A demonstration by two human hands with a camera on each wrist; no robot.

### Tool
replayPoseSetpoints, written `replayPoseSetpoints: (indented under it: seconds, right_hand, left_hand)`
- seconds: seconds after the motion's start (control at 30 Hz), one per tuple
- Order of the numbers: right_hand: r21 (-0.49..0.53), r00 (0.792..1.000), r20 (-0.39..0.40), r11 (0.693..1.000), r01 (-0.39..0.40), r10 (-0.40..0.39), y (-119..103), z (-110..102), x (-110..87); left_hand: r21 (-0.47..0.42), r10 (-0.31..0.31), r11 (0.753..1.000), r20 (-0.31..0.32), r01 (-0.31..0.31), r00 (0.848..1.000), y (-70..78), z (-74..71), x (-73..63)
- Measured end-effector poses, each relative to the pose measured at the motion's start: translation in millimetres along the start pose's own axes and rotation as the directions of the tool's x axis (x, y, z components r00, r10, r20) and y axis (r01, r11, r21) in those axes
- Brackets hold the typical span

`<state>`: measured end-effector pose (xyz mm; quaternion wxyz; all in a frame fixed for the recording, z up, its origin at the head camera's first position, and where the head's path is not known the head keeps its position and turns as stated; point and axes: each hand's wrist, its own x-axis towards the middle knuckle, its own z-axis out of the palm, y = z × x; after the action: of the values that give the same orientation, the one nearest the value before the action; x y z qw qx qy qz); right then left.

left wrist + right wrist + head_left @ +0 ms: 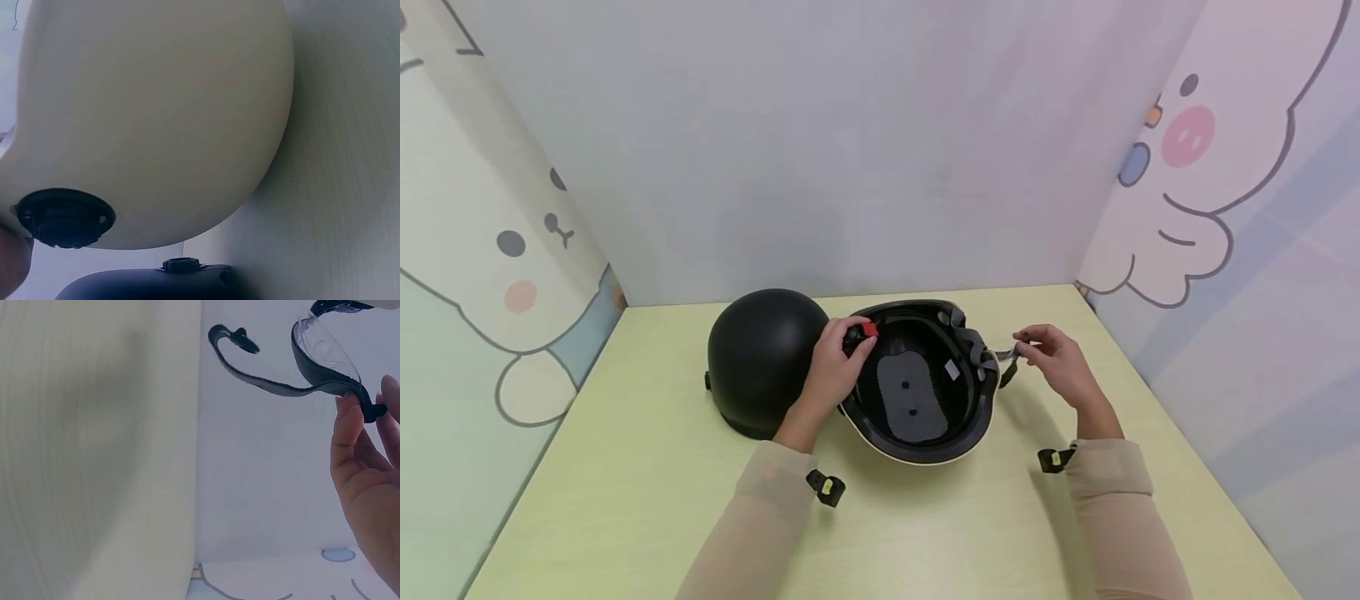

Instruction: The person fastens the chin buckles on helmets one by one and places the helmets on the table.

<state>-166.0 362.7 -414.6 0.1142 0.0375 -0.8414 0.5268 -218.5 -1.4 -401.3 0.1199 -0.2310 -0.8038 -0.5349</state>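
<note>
A cream-shelled helmet (912, 392) lies with its black padded inside facing up. At its left rim my left hand (831, 362) pinches a black buckle with a red part (869, 329). The left wrist view looks at the helmet's smooth cream shell (162, 119), which bears a round black fitting (65, 217). Off the helmet's right side, my right hand (1058, 365) pinches a dark chin strap (331, 386) between thumb and fingers. A clear plastic piece (325, 347) sits along this strap, and its loose tail (234, 340) curls away.
A black helmet (767, 358) rests dome up on the pale yellow table (625, 500), close to the left of the cream one. Grey straps (973, 342) lie along the cream helmet's right rim. A plain curtain-like wall (850, 167) stands behind the table, with cartoon-printed walls at both sides.
</note>
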Motion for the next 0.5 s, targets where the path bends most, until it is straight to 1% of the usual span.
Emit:
replayPoseSetpoints:
  seconds: [0.13, 0.33, 0.5]
  right_hand:
    - [-0.035, 1.0, 0.003, 0.999, -0.012, 0.012, -6.2, 0.9, 0.4]
    - [-0.127, 0.997, 0.035, 0.99, -0.058, 0.063, -22.8, -1.4, -2.4]
    - [-0.185, 0.996, 0.065, 0.982, -0.045, 0.058, -43.2, -4.9, -3.6]
  left_hand:
    - [-0.001, 0.009, 1.0, -0.006, -0.009, 1.0, 0.9, -0.7, 1.0]
    - [0.003, 0.036, 0.999, -0.004, -0.036, 0.999, 4.4, -2.0, 1.3]
    - [-0.007, 0.057, 0.998, 0.007, -0.057, 0.998, 9.8, -3.0, 1.7]
